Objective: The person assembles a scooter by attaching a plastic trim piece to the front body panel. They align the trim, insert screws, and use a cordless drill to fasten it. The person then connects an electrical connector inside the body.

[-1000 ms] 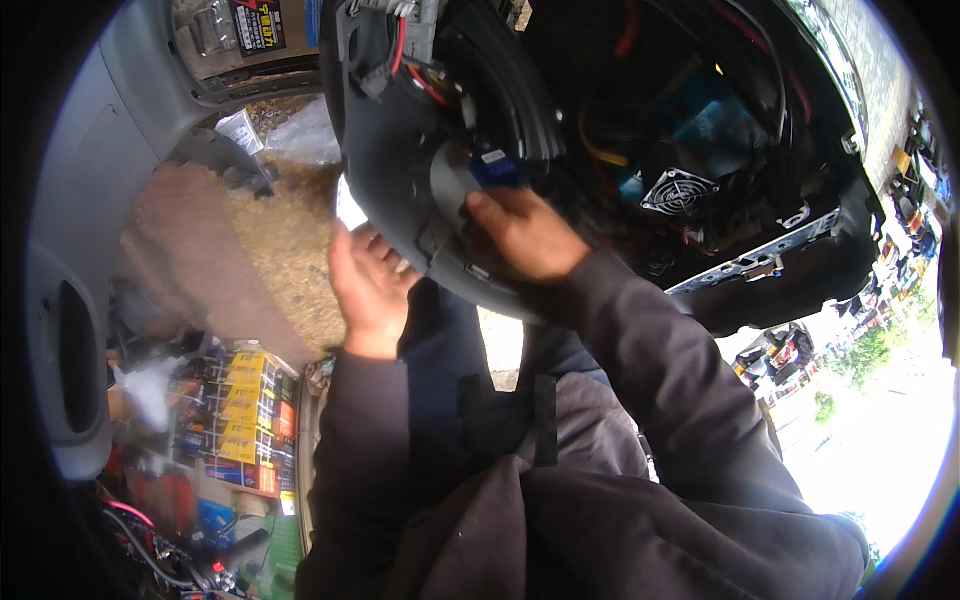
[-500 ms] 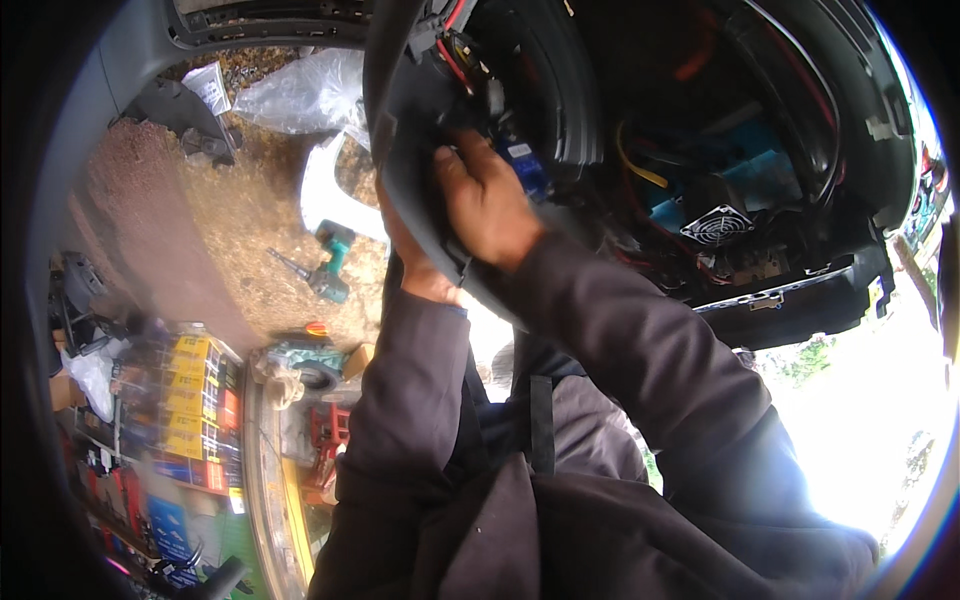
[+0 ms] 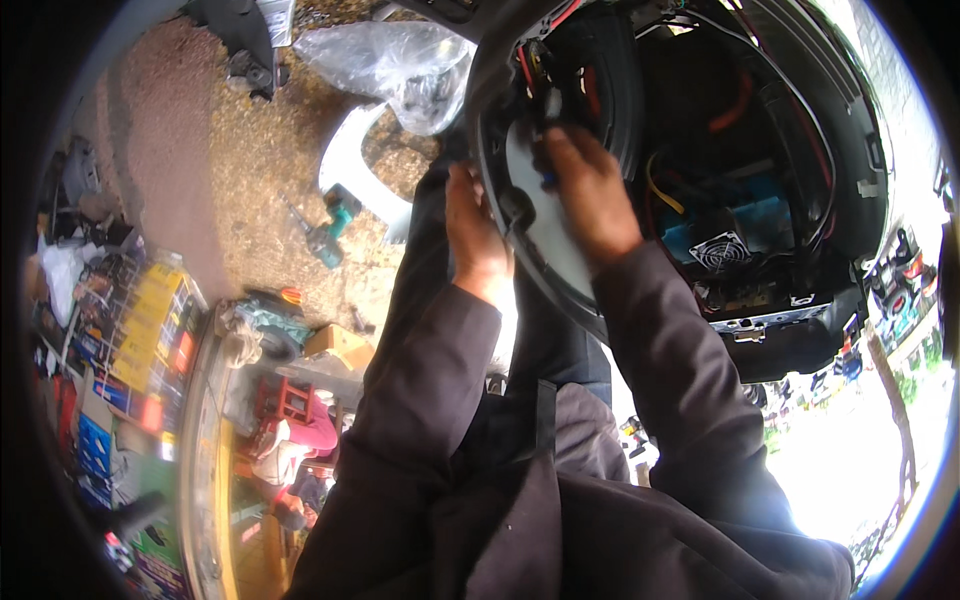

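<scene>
A black plastic body shell [image 3: 522, 228], seemingly from a vehicle, stands upright in front of me with wiring inside it. My left hand [image 3: 478, 235] lies along its outer left side, fingers stretched upward against the panel. Inside the rim, my right hand [image 3: 592, 190] is curled and a little blurred; a dark piece with a bit of blue shows at its fingertips, too hidden to name. Just above those fingers run red and yellow wires [image 3: 528, 68]. Deeper in the shell to the right sit a turquoise box [image 3: 757, 220] and a fan grille [image 3: 720, 252].
On the ground at left lie a green cordless drill [image 3: 328, 228], a white curved panel [image 3: 350, 150] and a clear plastic bag [image 3: 395, 65]. Yellow boxes [image 3: 150, 320] are stacked at lower left, near red stools [image 3: 287, 398] and a person in pink [image 3: 315, 428]. A metal bracket [image 3: 750, 328] edges the shell's bottom.
My view has shifted, so the shell appears farther right. My left hand, mostly hidden behind the rim before, now shows flat outside it. The blue labelled part beside my right hand is now mostly hidden.
</scene>
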Motion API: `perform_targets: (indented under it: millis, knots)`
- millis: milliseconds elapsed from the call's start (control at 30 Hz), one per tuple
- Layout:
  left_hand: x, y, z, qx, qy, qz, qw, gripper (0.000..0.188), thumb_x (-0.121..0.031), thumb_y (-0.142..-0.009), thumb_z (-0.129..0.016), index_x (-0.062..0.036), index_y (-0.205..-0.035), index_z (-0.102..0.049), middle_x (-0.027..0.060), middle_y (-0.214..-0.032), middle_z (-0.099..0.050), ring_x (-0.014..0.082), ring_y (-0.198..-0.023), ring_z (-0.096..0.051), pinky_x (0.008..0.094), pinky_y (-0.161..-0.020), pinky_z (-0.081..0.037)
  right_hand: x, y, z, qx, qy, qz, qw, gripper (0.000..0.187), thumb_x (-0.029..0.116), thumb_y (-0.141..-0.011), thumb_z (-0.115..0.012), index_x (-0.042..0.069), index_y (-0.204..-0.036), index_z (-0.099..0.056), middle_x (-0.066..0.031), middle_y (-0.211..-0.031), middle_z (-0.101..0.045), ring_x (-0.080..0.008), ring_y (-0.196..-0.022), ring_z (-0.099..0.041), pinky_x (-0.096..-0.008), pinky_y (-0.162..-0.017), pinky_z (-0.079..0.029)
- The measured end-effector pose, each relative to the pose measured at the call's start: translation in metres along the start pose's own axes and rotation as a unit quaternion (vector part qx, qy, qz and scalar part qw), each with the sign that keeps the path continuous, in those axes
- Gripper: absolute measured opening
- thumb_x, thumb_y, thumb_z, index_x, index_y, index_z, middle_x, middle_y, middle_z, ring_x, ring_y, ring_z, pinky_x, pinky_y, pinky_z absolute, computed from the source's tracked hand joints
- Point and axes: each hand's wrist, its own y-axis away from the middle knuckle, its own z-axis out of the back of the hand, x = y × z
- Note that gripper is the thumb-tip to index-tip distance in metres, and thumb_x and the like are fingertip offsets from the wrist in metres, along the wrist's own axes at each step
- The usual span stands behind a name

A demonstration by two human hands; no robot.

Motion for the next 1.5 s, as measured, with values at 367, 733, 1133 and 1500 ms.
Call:
perform_targets:
  millis: [367,733,1133,1500]
  knots:
    - [0.104,0.098,0.041,-0.128,-0.033,0.091,0.987,0.055,-0.043,-0.104,-0.049,-0.0033,-0.141,-0.044,0.0196,-0.136,-0.054,0.0321,-0.114,-0.062,0.0466,-0.094,-0.054,-0.008,0.163,0.092,0.169,-0.147,0.095,0.97,0.039,0.022,-0.103,-0.061,-0.005,-0.13,-0.056,-0.0114,-0.095,-0.071,-0.018,-0.079,-0.07,-0.0295,-0.073,-0.058]
    - [0.177,0.185,0.048,-0.148,0.014,0.115,0.982,0.03,-0.031,-0.102,-0.057,-0.0094,-0.122,-0.057,0.0051,-0.107,-0.06,0.0173,-0.087,-0.062,0.0341,-0.073,-0.052,-0.144,0.267,0.135,0.301,0.062,-0.008,0.952,0.024,0.009,-0.097,-0.067,-0.006,-0.115,-0.063,-0.0115,-0.089,-0.07,-0.0153,-0.078,-0.067,-0.0294,-0.073,-0.054]
    - [0.209,0.216,0.114,-0.114,0.058,0.075,0.989,0.027,-0.029,-0.1,-0.061,-0.0122,-0.12,-0.058,0.0041,-0.107,-0.061,0.0205,-0.094,-0.064,0.0388,-0.081,-0.053,-0.305,0.188,0.184,0.11,0.212,-0.092,0.967,0.028,0.02,-0.095,-0.06,-0.004,-0.108,-0.066,-0.0118,-0.085,-0.071,-0.0179,-0.071,-0.069,-0.0303,-0.063,-0.055]
    - [0.239,0.209,0.205,-0.146,0.023,0.088,0.985,0.024,-0.025,-0.099,-0.062,-0.0074,-0.115,-0.063,0.0052,-0.097,-0.066,0.016,-0.08,-0.066,0.0308,-0.068,-0.054,-0.356,0.105,0.215,0.012,0.249,-0.057,0.967,0.028,0.024,-0.091,-0.063,-0.001,-0.101,-0.07,-0.0082,-0.079,-0.068,-0.0161,-0.066,-0.067,-0.0311,-0.056,-0.055]
